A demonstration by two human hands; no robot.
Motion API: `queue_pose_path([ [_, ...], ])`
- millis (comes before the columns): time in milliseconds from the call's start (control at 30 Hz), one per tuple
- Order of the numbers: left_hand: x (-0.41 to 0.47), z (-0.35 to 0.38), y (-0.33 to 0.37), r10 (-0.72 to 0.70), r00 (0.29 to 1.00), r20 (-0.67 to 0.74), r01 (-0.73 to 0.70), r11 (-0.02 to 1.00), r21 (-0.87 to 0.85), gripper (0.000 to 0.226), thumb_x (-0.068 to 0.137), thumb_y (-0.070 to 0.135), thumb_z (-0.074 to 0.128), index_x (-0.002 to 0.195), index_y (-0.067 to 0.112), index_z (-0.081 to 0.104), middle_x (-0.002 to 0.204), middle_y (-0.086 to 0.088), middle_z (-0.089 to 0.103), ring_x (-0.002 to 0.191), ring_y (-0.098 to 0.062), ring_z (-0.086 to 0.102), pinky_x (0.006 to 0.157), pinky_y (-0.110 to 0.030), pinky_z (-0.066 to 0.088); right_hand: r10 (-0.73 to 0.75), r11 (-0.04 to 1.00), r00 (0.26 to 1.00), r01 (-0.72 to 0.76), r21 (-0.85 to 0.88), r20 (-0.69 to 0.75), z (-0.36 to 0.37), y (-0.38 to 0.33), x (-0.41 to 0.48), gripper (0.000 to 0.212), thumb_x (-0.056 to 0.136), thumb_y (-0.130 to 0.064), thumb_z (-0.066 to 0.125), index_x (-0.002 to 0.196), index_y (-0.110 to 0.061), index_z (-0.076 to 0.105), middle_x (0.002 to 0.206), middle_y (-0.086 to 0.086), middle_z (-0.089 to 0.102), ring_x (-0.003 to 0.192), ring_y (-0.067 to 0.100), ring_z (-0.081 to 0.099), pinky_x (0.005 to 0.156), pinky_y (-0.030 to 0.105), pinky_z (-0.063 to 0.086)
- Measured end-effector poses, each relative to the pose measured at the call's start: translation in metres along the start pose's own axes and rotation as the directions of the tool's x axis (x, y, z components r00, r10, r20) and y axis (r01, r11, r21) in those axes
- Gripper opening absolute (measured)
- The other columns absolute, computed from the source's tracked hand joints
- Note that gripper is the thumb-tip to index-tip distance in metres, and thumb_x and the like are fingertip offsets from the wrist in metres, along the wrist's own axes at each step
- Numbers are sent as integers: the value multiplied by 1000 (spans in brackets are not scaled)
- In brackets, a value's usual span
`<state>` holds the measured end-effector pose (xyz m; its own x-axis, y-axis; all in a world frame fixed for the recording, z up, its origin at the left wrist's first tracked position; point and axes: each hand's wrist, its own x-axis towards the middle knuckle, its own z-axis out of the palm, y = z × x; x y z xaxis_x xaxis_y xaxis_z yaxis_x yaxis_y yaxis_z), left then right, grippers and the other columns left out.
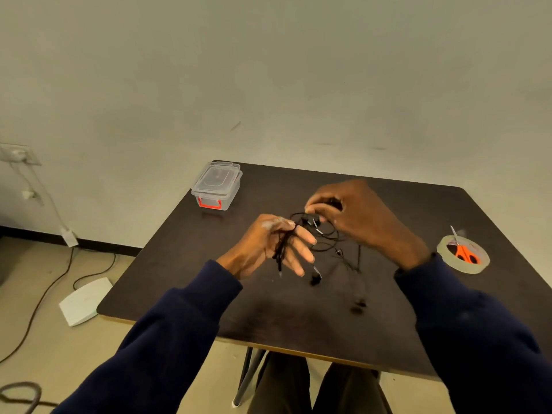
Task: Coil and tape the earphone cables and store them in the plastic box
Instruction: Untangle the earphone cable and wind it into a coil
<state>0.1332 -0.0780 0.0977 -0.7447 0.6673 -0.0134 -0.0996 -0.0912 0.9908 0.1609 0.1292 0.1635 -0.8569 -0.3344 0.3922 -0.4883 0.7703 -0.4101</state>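
Over the middle of the dark table point(298, 321), my left hand point(265, 246) has a black bundle of earphone cables point(280, 253) wound round its fingers, with the thumb pinching it. My right hand point(361, 222) pinches a loop of the same tangle. Loose ends lie on the table. The lidded plastic box point(216, 186) sits at the table's far-left corner. Orange scissors point(466, 254) lie on a tape roll point(444, 249) near its right edge.

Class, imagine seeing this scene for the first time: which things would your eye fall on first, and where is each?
At the middle of the dark table, the left hand and right hand hold a tangle of black earphone cables. Orange scissors rest in a tape roll at the right edge; a lidded clear plastic box with a red latch stands at the far left corner.
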Motion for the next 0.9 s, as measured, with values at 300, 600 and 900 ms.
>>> queue_pose_path([
  [300,4,9,22,230,973,4,-168,727,-666,42,105,19,37,105,1,75,106,-20,76,97,-34,76,94,-47,60,99,850,995,-80,520,-10,57,17,0,30,101,-8,60,85,-24,80,65,5,71,49,15,56,48,27,44],
  [600,39,-6,15,336,915,-223,-376,910,-173,37,111,11,35,137,-7,54,139,-23,62,132,-36,59,119,-54,37,133,899,990,-137,416,39,66,3,-34,20,103,-20,61,101,-12,79,63,-3,68,51,4,57,55,11,40],
  [900,32,11,3,194,971,-141,-144,941,306,43,111,13,36,98,-8,70,76,-17,71,60,-23,65,57,-25,49,-23,999,995,19,-41,-100,23,14,-19,12,95,-28,68,97,-22,79,87,-11,72,76,5,65,68,31,55],
])
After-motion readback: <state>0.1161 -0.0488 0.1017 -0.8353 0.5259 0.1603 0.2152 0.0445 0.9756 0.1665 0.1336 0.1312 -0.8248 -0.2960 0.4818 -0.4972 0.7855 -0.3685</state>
